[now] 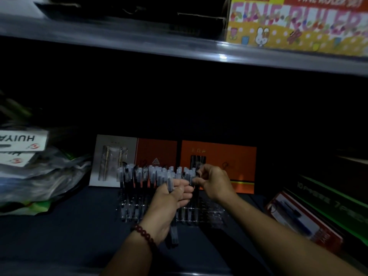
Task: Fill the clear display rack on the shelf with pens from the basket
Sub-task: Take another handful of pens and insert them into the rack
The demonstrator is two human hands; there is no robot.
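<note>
A clear display rack (211, 213) stands on the dark shelf, with several capped pens (139, 176) upright in its left and middle slots. My left hand (169, 200), with a bead bracelet on the wrist, holds a small bunch of pens (172, 236) in front of the rack. My right hand (213, 182) pinches the cap end of one pen (196, 193) just above the rack's right part. The rack's right slots look unfilled. No basket shows in the frame.
Orange and grey pen boxes (219, 156) lean behind the rack. Plastic-wrapped packs and white boxes (23, 144) pile at the left. A red box (304, 222) and green boxes (338, 198) lie at the right. A shelf board (139, 38) with a ruler box (298, 24) hangs overhead.
</note>
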